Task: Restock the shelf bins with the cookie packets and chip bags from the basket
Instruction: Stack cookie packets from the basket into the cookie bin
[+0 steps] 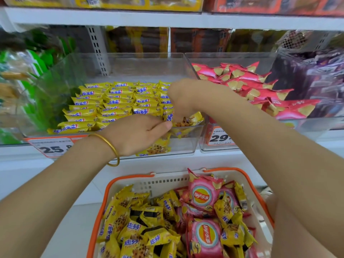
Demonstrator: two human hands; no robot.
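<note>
Where the shelf begins at the far left, a clear bin of green packets (37, 86) stands blurred, and just beside it sits the cookie bin (186, 146), a clear tub with a price tag (54, 148) reading 25 on its front. The cookie rows (111, 103), yellow with blue lettering, lie flat in neat layers that fill the left and middle of this bin, while its front right corner holds far fewer. The left hand (137, 135), with a gold bangle (111, 148) on the wrist, reaches over the front wall into that corner, its fingers drawn together with the tips meeting the left end of a cookie packet (188, 121); whether they pinch it or only touch it I cannot tell. Under this hand a loose packet (158, 146) leans against the inside of the front wall. The right hand (182, 101) comes in from the right and hangs over the same corner, back of the hand up and fingers curled down around the cookie packet, which sticks out beneath it and tilts above the bin's right edge. Further right is the chip bin (204, 58), heaped with red chip bags (260, 90) and tagged 29, then purple packets (316, 75). Below the shelf, between the forearms, the basket (104, 198), white with an orange rim, holds basket cookies (141, 220) on its left and basket chips (202, 196) on its right, jumbled together.
</note>
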